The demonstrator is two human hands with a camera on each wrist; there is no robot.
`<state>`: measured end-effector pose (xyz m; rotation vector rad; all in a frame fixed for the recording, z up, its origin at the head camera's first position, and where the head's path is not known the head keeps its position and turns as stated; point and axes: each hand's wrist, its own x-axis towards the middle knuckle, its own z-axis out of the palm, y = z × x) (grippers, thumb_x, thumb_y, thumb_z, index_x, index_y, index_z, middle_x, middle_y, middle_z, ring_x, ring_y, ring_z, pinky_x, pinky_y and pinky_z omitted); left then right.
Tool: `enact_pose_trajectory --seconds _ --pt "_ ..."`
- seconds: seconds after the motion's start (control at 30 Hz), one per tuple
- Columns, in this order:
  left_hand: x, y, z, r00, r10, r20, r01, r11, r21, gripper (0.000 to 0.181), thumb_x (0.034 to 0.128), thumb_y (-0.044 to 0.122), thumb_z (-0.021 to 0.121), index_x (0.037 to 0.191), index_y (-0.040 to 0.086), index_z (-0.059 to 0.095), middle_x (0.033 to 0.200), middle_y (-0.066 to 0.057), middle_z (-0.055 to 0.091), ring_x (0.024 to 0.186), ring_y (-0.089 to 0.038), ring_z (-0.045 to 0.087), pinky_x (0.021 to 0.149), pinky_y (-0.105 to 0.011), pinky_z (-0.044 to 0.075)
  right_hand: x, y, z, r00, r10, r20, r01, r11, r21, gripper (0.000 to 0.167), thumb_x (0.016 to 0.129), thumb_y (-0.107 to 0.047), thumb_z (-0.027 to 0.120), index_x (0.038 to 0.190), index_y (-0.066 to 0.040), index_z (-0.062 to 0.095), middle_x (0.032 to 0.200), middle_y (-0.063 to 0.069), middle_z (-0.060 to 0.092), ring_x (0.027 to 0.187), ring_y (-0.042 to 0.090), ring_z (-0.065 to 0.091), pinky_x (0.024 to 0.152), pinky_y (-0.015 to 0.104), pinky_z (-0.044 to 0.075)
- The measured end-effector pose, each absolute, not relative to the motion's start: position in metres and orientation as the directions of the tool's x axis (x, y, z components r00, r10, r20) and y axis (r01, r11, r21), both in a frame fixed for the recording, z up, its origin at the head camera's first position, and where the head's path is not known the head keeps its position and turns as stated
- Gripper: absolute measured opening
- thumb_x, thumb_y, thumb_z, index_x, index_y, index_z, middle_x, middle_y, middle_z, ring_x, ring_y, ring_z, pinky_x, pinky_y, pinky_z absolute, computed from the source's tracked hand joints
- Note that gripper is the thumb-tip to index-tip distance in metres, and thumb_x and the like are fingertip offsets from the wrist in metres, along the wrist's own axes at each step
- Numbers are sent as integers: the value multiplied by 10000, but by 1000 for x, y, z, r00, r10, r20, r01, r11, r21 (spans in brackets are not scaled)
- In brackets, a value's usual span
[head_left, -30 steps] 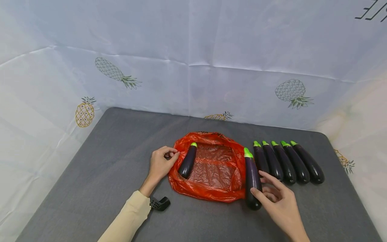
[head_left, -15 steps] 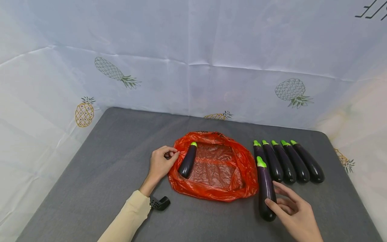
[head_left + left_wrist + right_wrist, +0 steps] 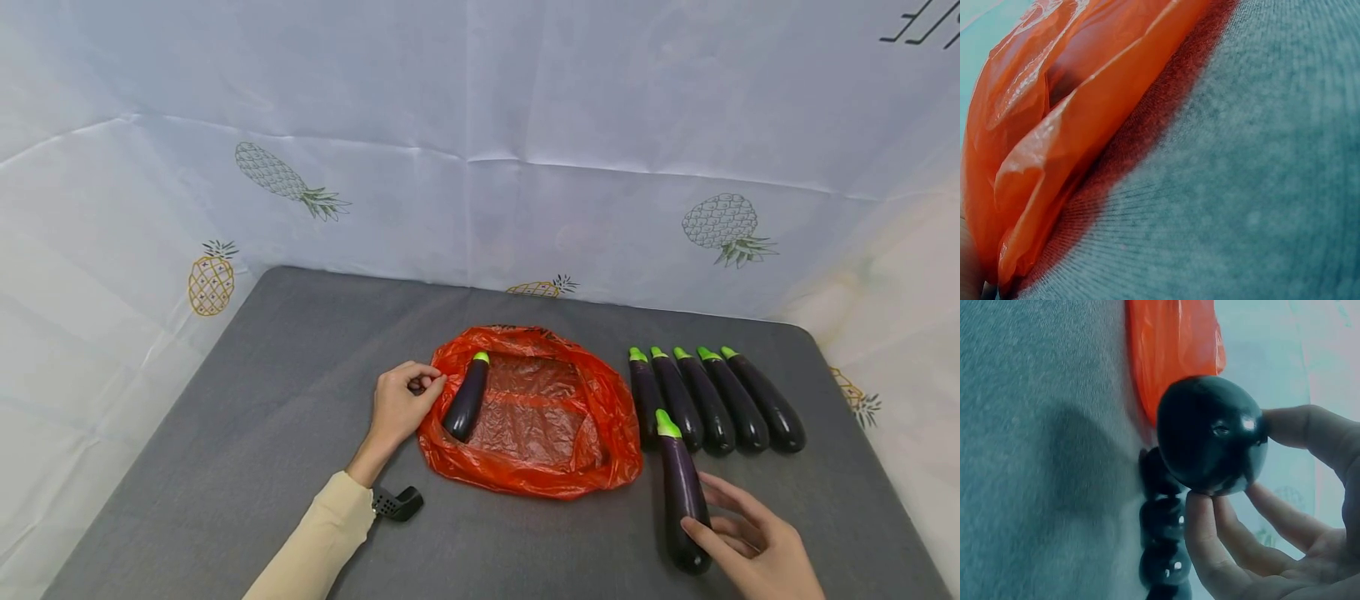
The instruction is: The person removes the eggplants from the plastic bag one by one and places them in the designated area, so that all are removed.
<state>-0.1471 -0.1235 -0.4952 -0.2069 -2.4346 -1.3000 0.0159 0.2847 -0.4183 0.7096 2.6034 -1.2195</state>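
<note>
In the head view an open red plastic bag [image 3: 525, 483] lies on the grey table, with one eggplant [image 3: 467, 400] inside along its left wall. My left hand [image 3: 401, 400] pinches the bag's left rim; the left wrist view shows mostly the bag's folds [image 3: 1097, 119]. To the right of the bag, my right hand [image 3: 761, 542] holds another eggplant [image 3: 682, 508] between thumb and fingers, green stem pointing away. The right wrist view shows that eggplant's rounded end [image 3: 1210, 437] raised off the table, a shadow beneath it.
Several eggplants [image 3: 716, 404] lie side by side in a row right of the bag, stems toward the back. A white curtain [image 3: 465, 225] printed with pineapples hangs behind the grey table [image 3: 330, 333]. A black wrist strap [image 3: 397, 504] is on the left wrist.
My right hand has moved right and toward me with its eggplant, away from the bag's right rim. That rim has spread outward to the right. My left hand has stayed in place.
</note>
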Motion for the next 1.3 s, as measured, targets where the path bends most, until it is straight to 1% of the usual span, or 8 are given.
enact_pose_trajectory --seconds 0.13,0.3,0.37,0.47,0.7,1.1,1.2,1.3 --pt "-147 -123 -495 -923 -47 382 288 573 767 66 848 109 821 825 77 768 702 -27 637 631 -88 546 622 -210 487 16 293 -420 -834 359 -419 552 540 -636 865 806 -406 864 1506 -83 472 1426 268 577 826 32 704 701 221 576" --pt "-147 -123 -494 -926 -47 376 283 574 768 63 854 108 816 824 79 768 702 -27 635 628 -88 543 618 -206 479 17 302 -428 -805 360 -471 591 558 -583 955 778 -508 857 1519 -65 447 1445 328 531 947 234 731 763 391 604" --pt "-147 -123 -494 -925 -45 378 287 570 770 61 854 107 814 823 82 768 701 -24 633 628 -84 541 615 -205 477 19 304 -431 -798 363 -481 599 565 -568 960 777 -508 857 1514 -51 446 1436 342 527 956 267 731 781 440 603" --pt "-147 -123 -495 -921 -42 386 297 566 769 59 854 104 812 821 86 768 701 -20 636 629 -76 544 618 -208 481 21 307 -434 -788 372 -490 611 567 -553 956 770 -466 874 1502 -22 448 1404 360 533 920 256 726 757 435 599" --pt "-148 -124 -495 -914 -40 403 314 559 768 60 851 92 810 811 84 766 699 -18 640 629 -68 552 624 -218 493 27 308 -437 -766 384 -515 638 548 -542 932 756 -350 902 1475 43 458 1316 367 587 833 199 717 686 365 583" --pt "-148 -124 -495 -917 -40 396 309 557 771 55 852 95 812 820 81 769 704 -25 647 633 -80 560 630 -219 499 21 303 -445 -786 381 -487 611 604 -512 969 737 -506 879 1430 55 500 1232 344 652 786 216 733 673 393 589" --pt "-148 -124 -495 -917 -39 398 311 554 772 56 852 96 811 818 84 768 702 -23 648 630 -73 561 629 -217 500 19 303 -447 -791 377 -481 600 631 -492 958 757 -544 850 1426 49 507 1238 337 654 796 217 728 686 410 586" --pt "-148 -124 -495 -915 -40 401 315 552 772 57 851 95 810 814 88 768 700 -20 648 626 -68 560 625 -217 500 17 304 -447 -796 371 -479 589 656 -471 939 785 -566 818 1425 49 509 1252 349 641 831 260 728 710 443 587"
